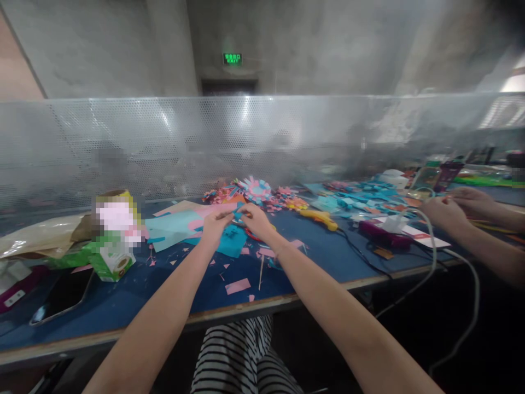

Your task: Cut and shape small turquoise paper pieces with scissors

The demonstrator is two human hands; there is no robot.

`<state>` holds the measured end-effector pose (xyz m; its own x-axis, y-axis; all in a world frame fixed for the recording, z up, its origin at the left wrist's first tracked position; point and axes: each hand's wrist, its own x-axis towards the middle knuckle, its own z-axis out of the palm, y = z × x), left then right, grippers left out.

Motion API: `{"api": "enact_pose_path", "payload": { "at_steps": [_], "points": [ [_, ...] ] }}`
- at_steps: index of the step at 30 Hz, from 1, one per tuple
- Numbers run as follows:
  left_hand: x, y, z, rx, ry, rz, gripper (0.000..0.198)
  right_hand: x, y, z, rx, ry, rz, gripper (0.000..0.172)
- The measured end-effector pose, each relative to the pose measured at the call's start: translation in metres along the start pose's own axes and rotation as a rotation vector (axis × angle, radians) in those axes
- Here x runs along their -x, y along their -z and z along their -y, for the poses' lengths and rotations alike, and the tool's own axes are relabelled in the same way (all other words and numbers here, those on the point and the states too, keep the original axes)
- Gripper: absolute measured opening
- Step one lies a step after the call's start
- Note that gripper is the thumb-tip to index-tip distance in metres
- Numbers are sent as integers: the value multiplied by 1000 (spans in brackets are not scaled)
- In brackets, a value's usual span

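Note:
Both hands meet above the middle of the table, pinching a small piece of blue paper (237, 208). My left hand (217, 224) has its thumb and fingers closed at the piece's left side. From the right, my right hand (257, 221) grips the same piece, whose exact shape is blurred and partly covered by fingers. Below them lies a blue paper sheet (232, 243). A red curved thing (253, 236), partly hidden by my right hand, rests close by. Pink paper scraps (238, 286) and a thin stick (261, 272) lie nearer the front edge.
Paper flowers (256, 190) are heaped behind my hands. A yellow glue gun (320, 219) with a black cord lies to the right, near a purple box (385, 235). Another person's hands (447, 210) work farther right. A phone (65, 293) and green box (112, 260) sit left.

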<state>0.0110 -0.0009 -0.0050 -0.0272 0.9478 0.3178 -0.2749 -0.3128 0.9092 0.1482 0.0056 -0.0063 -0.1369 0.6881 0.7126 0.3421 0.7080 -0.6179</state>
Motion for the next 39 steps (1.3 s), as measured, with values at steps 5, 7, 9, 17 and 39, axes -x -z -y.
{"api": "enact_pose_path", "payload": {
  "at_steps": [5,7,9,17,39],
  "points": [
    [-1,0,2,-8,-34,48,29,0,0,3,-35,10,-17,22],
    [1,-1,2,9,-50,83,30,1,0,4,-67,17,-22,26],
    [3,-4,0,40,-52,89,29,1,0,3,-94,32,-23,29],
    [10,-11,-4,103,-42,62,29,0,-2,2,-136,64,-74,26],
    [5,-5,-1,-197,-217,-18,19,-1,-1,6,-117,18,-111,11]
  ]
}}
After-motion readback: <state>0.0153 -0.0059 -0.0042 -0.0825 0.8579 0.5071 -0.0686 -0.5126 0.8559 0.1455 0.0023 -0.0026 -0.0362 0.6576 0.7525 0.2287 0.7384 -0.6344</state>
